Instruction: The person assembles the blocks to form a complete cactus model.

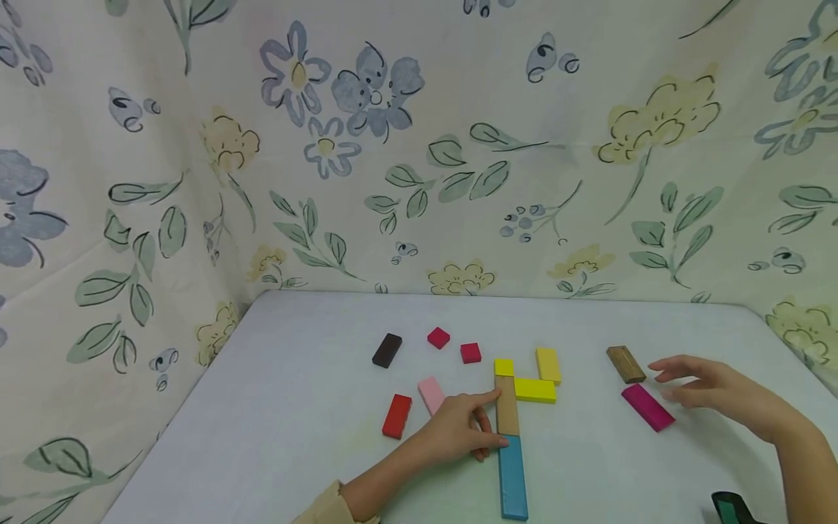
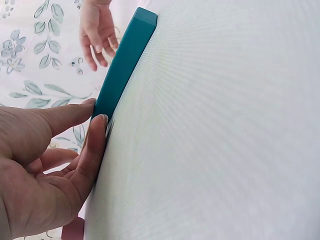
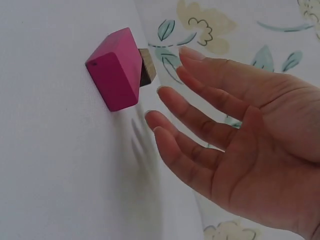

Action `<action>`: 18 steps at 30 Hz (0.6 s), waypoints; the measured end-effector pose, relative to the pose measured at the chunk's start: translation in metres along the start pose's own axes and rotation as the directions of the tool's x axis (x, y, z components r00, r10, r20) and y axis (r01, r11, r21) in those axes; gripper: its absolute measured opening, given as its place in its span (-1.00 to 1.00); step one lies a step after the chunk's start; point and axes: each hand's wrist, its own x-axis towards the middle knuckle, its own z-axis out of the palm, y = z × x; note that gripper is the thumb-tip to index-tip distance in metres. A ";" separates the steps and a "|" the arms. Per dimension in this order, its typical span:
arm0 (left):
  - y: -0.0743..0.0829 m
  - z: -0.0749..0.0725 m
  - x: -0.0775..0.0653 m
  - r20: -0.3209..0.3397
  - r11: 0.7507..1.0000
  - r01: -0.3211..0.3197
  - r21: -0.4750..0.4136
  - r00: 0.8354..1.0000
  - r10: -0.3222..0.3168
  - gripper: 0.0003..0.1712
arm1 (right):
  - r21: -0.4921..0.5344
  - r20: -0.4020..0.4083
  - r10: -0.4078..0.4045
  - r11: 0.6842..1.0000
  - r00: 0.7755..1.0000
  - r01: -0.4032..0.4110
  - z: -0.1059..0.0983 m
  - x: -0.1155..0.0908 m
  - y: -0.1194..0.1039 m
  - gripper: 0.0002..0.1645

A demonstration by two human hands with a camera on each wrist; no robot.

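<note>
In the head view my left hand touches a tan wooden block, index fingertip by its upper left edge and thumb where it meets a long blue block. The left wrist view shows its thumb and finger at one end of the blue block. A small yellow block caps the row, with a yellow bar jutting right and a paler yellow block behind it. My right hand hovers, fingers loosely bent and holding nothing, beside a magenta block and a brown block.
Left of the row lie a pink block, a red block, a black block and two crimson cubes. A black and green object is cut off at the lower right. Floral cloth hangs behind the white table.
</note>
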 end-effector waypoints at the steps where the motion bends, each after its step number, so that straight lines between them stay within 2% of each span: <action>1: 0.000 0.000 0.000 0.000 1.000 0.000 -0.001 1.000 0.000 -0.12 | 0.026 0.030 0.011 1.000 0.999 -0.012 -0.001 -0.001 0.002 -0.39; 5: 0.000 0.000 -0.001 0.000 1.000 -0.004 -0.008 1.000 0.004 -0.12 | 0.125 0.134 0.007 0.992 0.991 -0.024 -0.003 -0.003 0.008 -0.56; 7: 0.000 0.000 -0.001 0.000 1.000 -0.002 -0.011 1.000 0.002 -0.13 | 0.155 0.161 -0.004 0.988 0.987 -0.021 -0.002 -0.003 0.009 -0.59; 12: -0.001 0.000 -0.001 0.002 1.000 -0.003 -0.015 1.000 0.003 -0.13 | 0.192 0.191 -0.041 0.981 0.981 0.004 0.003 -0.002 0.012 -0.55; 18: -0.001 0.000 -0.001 0.007 1.000 -0.008 -0.016 1.000 0.009 -0.12 | 0.189 0.193 -0.035 0.982 0.981 -0.002 0.007 -0.001 0.010 -0.44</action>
